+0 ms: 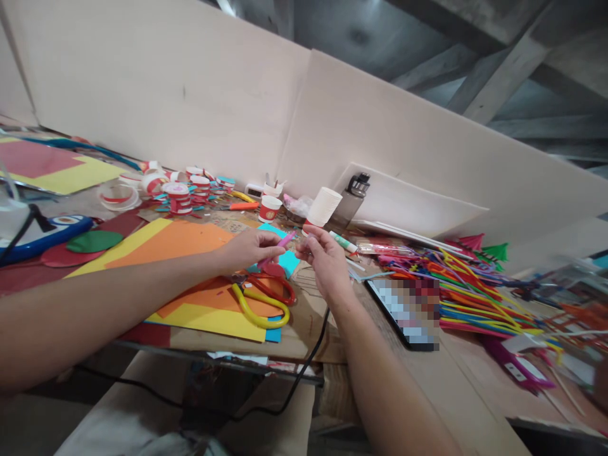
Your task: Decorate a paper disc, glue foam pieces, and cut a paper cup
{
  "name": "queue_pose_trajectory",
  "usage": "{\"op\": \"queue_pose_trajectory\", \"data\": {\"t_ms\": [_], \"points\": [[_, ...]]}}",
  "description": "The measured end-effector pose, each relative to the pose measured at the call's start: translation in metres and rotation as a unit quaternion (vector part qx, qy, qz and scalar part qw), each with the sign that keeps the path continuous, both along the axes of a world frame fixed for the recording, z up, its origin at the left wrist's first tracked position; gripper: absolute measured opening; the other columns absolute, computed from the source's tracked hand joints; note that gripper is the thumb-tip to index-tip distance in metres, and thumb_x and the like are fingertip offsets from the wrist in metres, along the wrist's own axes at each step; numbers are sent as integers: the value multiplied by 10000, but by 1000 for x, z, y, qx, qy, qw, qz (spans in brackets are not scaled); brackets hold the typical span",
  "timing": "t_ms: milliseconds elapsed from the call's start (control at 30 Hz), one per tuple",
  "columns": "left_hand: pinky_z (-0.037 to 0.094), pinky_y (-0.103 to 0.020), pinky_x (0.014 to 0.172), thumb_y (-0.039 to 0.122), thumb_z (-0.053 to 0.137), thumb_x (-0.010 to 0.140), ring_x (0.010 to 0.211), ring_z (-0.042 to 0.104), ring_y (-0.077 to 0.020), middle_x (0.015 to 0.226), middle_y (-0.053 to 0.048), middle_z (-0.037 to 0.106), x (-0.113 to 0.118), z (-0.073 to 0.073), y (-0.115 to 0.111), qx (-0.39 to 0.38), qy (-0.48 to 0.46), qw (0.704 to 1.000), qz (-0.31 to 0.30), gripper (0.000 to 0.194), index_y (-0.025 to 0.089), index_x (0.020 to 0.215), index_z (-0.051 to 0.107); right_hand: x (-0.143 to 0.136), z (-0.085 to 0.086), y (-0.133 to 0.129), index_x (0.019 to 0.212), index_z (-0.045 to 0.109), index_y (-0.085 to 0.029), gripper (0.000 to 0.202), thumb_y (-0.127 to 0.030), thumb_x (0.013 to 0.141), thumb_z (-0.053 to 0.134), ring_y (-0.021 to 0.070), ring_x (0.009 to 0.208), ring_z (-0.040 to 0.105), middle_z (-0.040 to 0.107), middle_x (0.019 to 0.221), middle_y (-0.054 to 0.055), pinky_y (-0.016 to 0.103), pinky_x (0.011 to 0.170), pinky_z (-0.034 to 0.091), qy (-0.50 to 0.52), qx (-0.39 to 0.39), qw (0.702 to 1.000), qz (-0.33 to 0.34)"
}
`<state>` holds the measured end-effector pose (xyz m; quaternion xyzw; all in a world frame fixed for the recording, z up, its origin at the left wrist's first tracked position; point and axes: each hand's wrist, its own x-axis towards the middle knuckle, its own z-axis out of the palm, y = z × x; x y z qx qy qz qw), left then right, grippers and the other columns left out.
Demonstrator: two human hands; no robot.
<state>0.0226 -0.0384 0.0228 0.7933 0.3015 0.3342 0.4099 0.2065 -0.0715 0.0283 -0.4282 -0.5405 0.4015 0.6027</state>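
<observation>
My left hand (253, 248) is closed on a slim pink piece (286, 239), which points toward my other hand; its exact kind is unclear. Facing it, my right hand (327, 258) has its thumb and fingers pinched together, and whatever lies between them is too small to make out. Below the hands are yellow-handled scissors (259, 311) and a red-handled tool (285, 292), partly overlapping. They rest over orange paper (190, 244) and yellow paper (223, 322). A light-blue sheet (289, 261) shows behind the fingers.
Paper cups (270, 209), a white cup stack (325, 206) and a glue stick (342, 242) stand or lie behind. Rightward are a phone (396, 313) and many coloured pipe cleaners (479, 297). Decorated cups (178, 197) are at left. A black cable (304, 367) crosses the front edge.
</observation>
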Motion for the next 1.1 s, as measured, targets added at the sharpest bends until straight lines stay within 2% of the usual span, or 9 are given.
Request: {"op": "queue_pose_trajectory", "data": {"t_ms": [100,233,367,533,800,900,1100], "points": [[389,-211,538,494,518,833,579,520,-103,674,9,609,-2,-4,6,29,19,999,28,354,163,822,642,2,0,1,914,529,-206,245,-343,745,642,84,587,536,529,682,-57,217,545,452,-65,43,996,-42],[410,-215,586,530,494,838,660,560,-131,698,1,619,-4,-8,11,58,33,997,48,406,175,914,675,5,3,1,795,542,-188,199,-355,752,641,84,594,511,542,682,-42,224,577,440,-112,60,990,-64],[406,-216,593,532,490,842,658,556,-130,705,2,614,-5,-9,12,67,32,996,46,417,180,956,682,7,4,1,837,592,-182,202,-368,762,618,103,636,523,576,740,-15,241,610,446,-144,59,985,-72],[389,-211,599,511,484,858,664,546,-122,716,12,606,-4,-9,13,73,32,996,32,396,193,982,686,8,2,2,887,627,-177,174,-308,781,581,122,657,540,607,806,19,265,638,457,-195,74,975,-78],[355,-216,602,535,463,863,679,510,-125,714,13,578,-4,-8,11,100,52,993,37,426,178,913,689,7,-1,-1,927,655,-179,184,-262,799,553,163,807,582,643,909,57,291,723,468,-274,103,953,-75],[355,-223,613,531,463,863,688,516,-131,740,3,602,-4,-8,12,114,62,991,43,429,170,887,692,7,-3,-1,924,658,-179,180,-254,800,552,157,801,577,643,895,50,291,726,464,-280,107,951,-71],[390,-237,671,501,503,849,761,564,-155,816,-15,656,-5,-10,15,122,59,990,42,398,170,952,698,4,-3,-1,877,630,-181,158,-296,770,609,120,647,554,623,754,4,268,632,468,-213,78,973,-38]]}}
